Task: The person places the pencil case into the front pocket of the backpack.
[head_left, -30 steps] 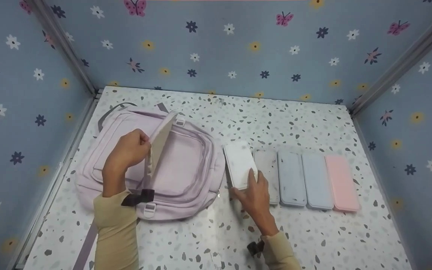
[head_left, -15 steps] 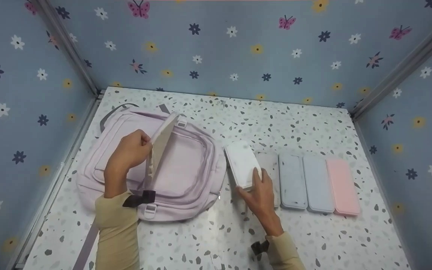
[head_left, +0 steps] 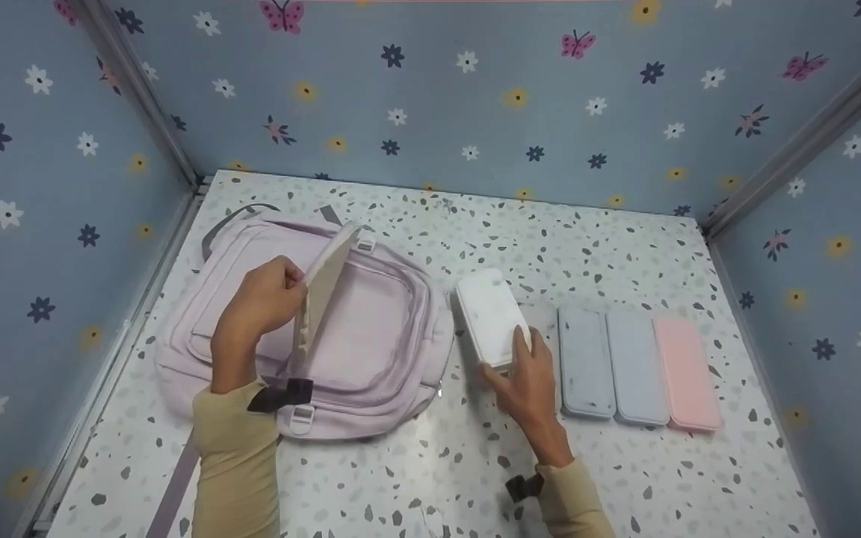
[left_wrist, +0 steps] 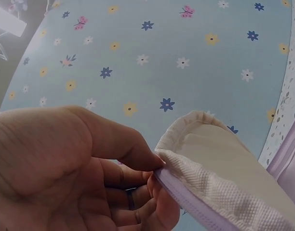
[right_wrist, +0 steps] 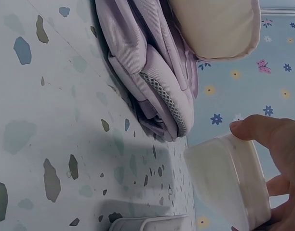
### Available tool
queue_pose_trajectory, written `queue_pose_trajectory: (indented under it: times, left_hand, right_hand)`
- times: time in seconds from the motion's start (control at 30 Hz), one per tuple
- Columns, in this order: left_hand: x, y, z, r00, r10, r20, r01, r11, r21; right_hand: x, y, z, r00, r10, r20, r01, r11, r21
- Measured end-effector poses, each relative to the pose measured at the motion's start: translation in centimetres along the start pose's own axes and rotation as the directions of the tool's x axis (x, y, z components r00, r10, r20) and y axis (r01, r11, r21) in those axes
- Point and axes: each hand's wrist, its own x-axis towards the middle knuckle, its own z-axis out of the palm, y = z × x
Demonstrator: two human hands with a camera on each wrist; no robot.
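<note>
A lilac backpack (head_left: 356, 329) lies on its back, its front compartment unzipped. My left hand (head_left: 258, 299) pinches the edge of the raised flap (head_left: 326, 280), thumb against curled fingers; the left wrist view shows the zipper trim (left_wrist: 195, 202) and cream lining (left_wrist: 220, 149). To the right of the bag, my right hand (head_left: 528, 381) grips the near end of a white rectangular case (head_left: 492, 314). The right wrist view shows this case (right_wrist: 220, 178) held above the surface, thumb on one side and fingers on the other. Part of its near end is hidden by my fingers.
A row of similar cases stands on the speckled tabletop (head_left: 393, 486): a pale grey one (head_left: 542, 317) partly covered by my right hand, a blue-grey one (head_left: 586, 362), a light blue one (head_left: 636, 366) and a pink one (head_left: 687, 373). Flower-patterned panels (head_left: 430, 97) enclose the sides and back.
My right hand has raised the white case and shifted slightly to the right with it. The left hand keeps its pinch on the flap, which stands as before. The head view has shifted a little.
</note>
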Motion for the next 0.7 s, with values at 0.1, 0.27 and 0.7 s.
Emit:
queue_pose_trajectory:
  times: [0.1,0.27,0.7]
  left_hand:
    - [0.01,-0.04,0.09,1.000,0.003,-0.003,-0.003,1.000,-0.004]
    - [-0.11,-0.13,0.04,1.000,0.009,-0.002,-0.009,1.000,-0.009]
    - [-0.23,-0.20,-0.08,1.000,0.012,-0.021,-0.012,1.000,-0.018]
  right_hand:
    - [0.04,0.09,-0.14,1.000,-0.005,-0.011,0.005,1.000,0.022]
    - [0.10,0.08,-0.17,0.999,-0.026,-0.036,0.029,0.998,0.063]
    - [0.63,0.09,-0.44,0.986,-0.132,-0.105,0.150,0.972,0.180]
